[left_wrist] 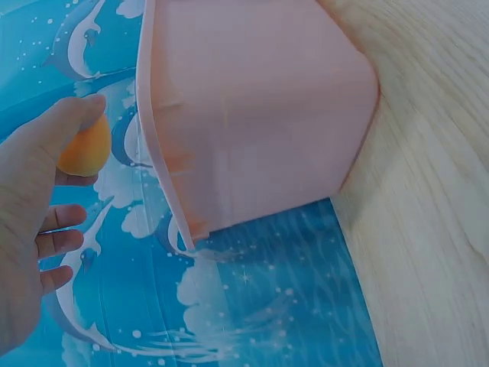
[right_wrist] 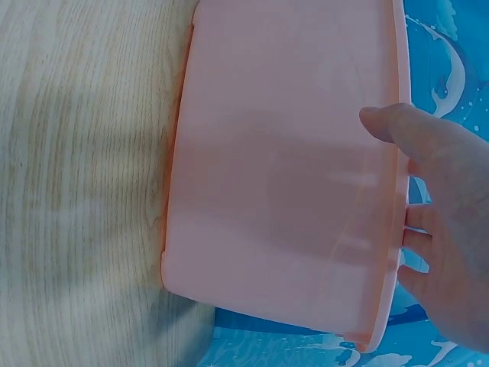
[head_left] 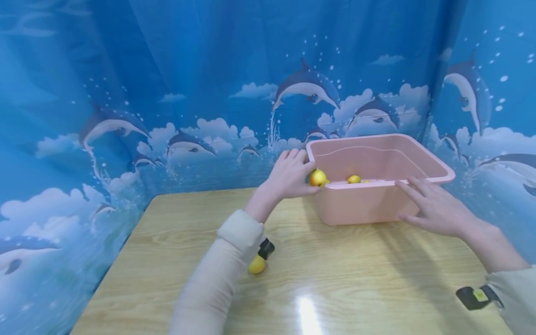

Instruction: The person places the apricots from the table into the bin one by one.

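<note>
My left hand (head_left: 291, 176) pinches a small round yellow fruit (head_left: 317, 177) between thumb and fingers at the near left corner of a pink plastic bin (head_left: 364, 204). In the left wrist view this fruit (left_wrist: 86, 149) is outside the bin's wall, level with the rim, with the other fingers spread loosely. My right hand (head_left: 444, 209) rests at the bin's near rim on the right, fingers over the edge and thumb apart along the outer wall. Another yellow fruit (head_left: 353, 179) lies inside the bin, beside bits of yellow mostly hidden by the rim.
One more yellow fruit (head_left: 257, 264) lies on the wooden table (head_left: 335, 274), beside the left forearm and its black wrist camera (head_left: 266, 249). Blue curtains (head_left: 201, 93) printed with dolphins hang behind the table and along its sides. The bin stands toward the back right.
</note>
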Tool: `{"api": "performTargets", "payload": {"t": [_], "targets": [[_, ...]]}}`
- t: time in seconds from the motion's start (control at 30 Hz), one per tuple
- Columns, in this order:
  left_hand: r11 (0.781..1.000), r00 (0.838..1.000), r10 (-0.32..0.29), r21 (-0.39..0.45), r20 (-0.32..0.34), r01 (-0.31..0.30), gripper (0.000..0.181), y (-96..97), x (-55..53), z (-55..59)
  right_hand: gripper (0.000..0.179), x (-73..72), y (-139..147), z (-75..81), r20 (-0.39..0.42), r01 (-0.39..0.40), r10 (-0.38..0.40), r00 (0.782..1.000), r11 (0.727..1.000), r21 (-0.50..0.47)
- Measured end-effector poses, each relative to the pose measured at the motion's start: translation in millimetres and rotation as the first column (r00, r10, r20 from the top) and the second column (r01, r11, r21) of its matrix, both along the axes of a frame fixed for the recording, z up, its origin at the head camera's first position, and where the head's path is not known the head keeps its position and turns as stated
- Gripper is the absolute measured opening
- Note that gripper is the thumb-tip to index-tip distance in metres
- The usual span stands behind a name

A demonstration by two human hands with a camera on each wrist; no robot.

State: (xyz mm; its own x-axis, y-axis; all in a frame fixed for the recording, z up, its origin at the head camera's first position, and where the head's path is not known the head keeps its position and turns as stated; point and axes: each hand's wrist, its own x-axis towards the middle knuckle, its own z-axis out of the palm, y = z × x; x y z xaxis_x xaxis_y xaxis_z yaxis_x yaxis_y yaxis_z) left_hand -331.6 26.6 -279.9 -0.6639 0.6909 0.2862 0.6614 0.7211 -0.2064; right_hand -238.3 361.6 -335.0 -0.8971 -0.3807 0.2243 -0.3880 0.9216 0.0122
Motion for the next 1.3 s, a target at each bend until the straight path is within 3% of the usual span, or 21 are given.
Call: {"api": "performTargets", "payload": {"t": [0.17,0.33,0.57,0.77,1.1,1.3], "targets": [[1.0,0.999,0.025,0.012,0.023,-0.026,0.051,15.2,-4.0,5.3,0.083,-0.2,-1.7,-1.4,-0.021,-0.024,0.023,1.0,1.0,-0.011],[0.999,0.998,0.045,0.021,0.038,-0.046,0.051,28.0,-9.9,1.5,0.083,-2.2,-4.7,-1.7,-0.02,-0.034,0.034,0.999,0.999,-0.012],[0.993,0.994,0.11,-0.034,0.002,-0.11,0.055,46.7,-13.0,-5.5,0.081,-4.3,-9.0,-0.6,-0.024,-0.044,0.044,0.999,0.999,-0.002],[0.986,0.99,0.14,-0.084,-0.024,-0.142,0.07,52.2,-10.6,-6.2,0.081,-1.1,-9.6,-0.7,0.031,-0.011,0.012,0.999,1.0,-0.006],[0.99,0.992,0.127,-0.066,-0.024,-0.128,0.066,30.1,-3.5,-7.9,0.082,1.1,-3.2,-2.2,-0.001,-0.015,0.015,1.0,1.0,-0.003],[0.994,0.992,0.088,-0.052,-0.094,-0.093,0.061,-1.1,0.5,-15.4,0.083,0.1,-0.1,0.0,-0.036,-0.024,0.025,0.999,1.0,0.019]]}}
